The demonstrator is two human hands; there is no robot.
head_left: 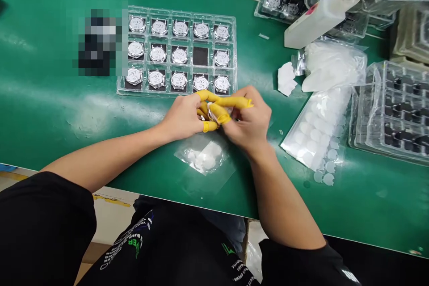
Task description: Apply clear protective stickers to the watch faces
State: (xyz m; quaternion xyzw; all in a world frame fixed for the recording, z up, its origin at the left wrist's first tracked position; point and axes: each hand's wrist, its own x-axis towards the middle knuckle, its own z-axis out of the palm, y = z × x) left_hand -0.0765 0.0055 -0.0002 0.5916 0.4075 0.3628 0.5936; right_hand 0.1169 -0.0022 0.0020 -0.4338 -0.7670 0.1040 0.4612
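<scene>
I've got the left hand [181,118] and right hand [250,120] pinching a small shiny piece [212,114] in yellow finger cots [234,103] — a clear watch tray [177,9] lies just far-left, a sheet of white round stickers [311,134] right.

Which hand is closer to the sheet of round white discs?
Right. The right hand is just left of the sheet of round white discs, while the left hand is farther left, beyond the right hand.

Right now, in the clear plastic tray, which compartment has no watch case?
The middle row's fourth compartment from the left of the clear plastic tray: only its black pad shows, while the other fourteen each hold a silver watch case.
</scene>
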